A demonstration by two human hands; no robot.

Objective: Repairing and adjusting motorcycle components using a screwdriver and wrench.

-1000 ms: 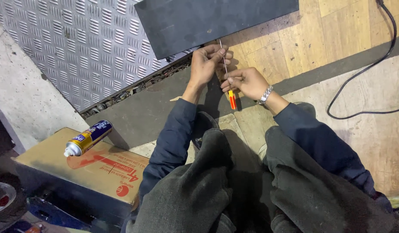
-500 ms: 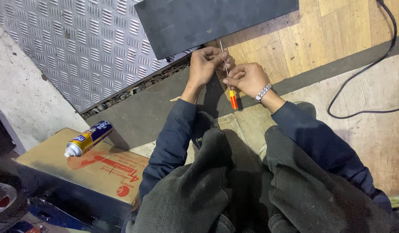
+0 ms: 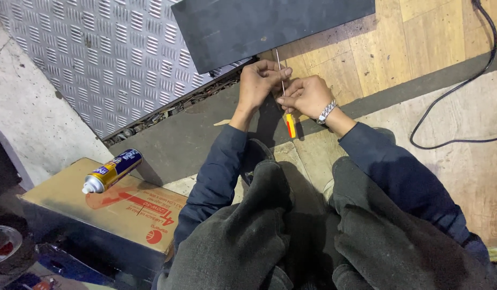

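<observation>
My right hand grips a thin screwdriver with an orange and yellow handle; its long metal shaft points up toward the edge of a dark flat panel. My left hand pinches the shaft near the top, close against the right hand. A silver watch sits on my right wrist. Both arms wear dark blue sleeves, and my knees in dark trousers fill the lower frame.
A blue and yellow spray can lies on a cardboard box at the left. Diamond-plate metal covers the upper left. A black cable curves over the wooden floor at the right.
Both hands stay on the screwdriver and have shifted only slightly; the tool stays near the panel's edge.
</observation>
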